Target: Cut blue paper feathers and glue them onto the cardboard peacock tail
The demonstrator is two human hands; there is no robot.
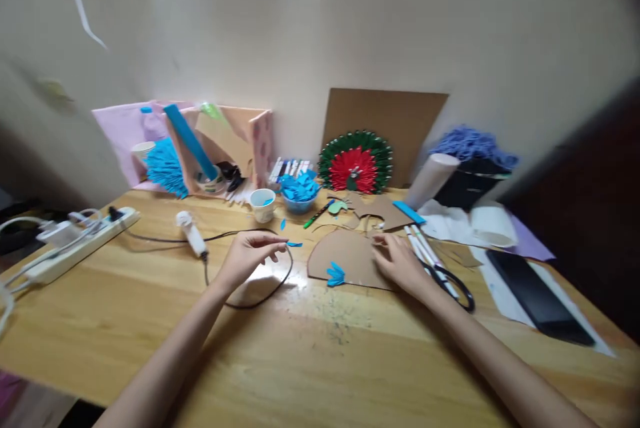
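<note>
Left hand [255,253] pinches a narrow bright-blue paper strip [295,245] beside a flat, round-topped brown cardboard piece [345,251].
The left fingers are together on the strip's end; the right hand [397,260] rests on the cardboard's right side, fingers slightly apart, though whether they grip it cannot be told. The cardboard lies midway between the near and far edges of the pale wooden tabletop [270,368], with a fan of blue paper petals [335,275] on its straight near edge. Toward the tabletop's far edge stand a white paper cup [263,208] and a small bowl [300,205] heaped with blue paper pieces [299,185]; black-handled scissors [469,295] lie toward its right edge.
</note>
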